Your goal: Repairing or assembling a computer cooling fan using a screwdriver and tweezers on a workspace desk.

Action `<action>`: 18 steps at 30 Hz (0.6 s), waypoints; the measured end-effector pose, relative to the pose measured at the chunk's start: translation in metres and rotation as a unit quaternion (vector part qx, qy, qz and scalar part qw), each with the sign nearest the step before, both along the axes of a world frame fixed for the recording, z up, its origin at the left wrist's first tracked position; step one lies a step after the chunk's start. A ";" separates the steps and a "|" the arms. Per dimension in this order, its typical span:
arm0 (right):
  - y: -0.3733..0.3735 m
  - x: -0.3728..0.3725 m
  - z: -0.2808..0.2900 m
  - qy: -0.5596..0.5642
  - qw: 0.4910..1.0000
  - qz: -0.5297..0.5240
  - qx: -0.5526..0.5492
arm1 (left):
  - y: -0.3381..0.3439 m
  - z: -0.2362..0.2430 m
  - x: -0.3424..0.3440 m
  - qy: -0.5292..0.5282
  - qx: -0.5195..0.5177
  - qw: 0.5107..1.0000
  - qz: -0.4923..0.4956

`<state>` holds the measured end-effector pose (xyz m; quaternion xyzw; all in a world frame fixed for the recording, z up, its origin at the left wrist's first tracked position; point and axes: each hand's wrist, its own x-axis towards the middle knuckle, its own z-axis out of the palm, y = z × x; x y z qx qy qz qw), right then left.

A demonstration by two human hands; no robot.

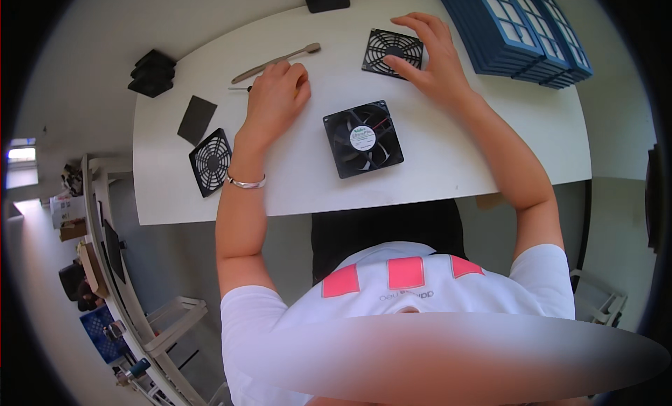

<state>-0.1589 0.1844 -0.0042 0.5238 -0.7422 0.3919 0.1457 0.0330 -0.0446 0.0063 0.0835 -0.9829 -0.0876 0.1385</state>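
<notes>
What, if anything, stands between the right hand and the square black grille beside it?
Nothing visible: the right hand is spread at the grille, its thumb overlapping it in view. The fan lies apart, off that path.

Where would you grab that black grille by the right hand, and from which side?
I'd pinch the black grille by its near and far edges, from the right, where the right hand spreads open: the grille looks thin and lies flat, so its square rim seems handier than its slotted middle.
</notes>
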 end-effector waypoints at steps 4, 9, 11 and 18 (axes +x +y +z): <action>0.004 0.024 0.014 -0.099 0.983 0.156 -0.007 | -0.019 -0.003 -0.002 0.049 0.038 0.995 0.084; 0.007 0.032 0.023 -0.222 0.924 0.271 0.156 | -0.054 -0.019 0.010 0.057 -0.080 0.969 0.226; 0.005 0.032 0.024 -0.225 0.914 0.279 0.191 | -0.067 -0.021 0.008 0.035 -0.023 0.966 0.253; 0.006 0.031 0.018 -0.140 0.903 0.318 0.253 | -0.060 -0.011 0.005 0.023 0.026 0.973 0.228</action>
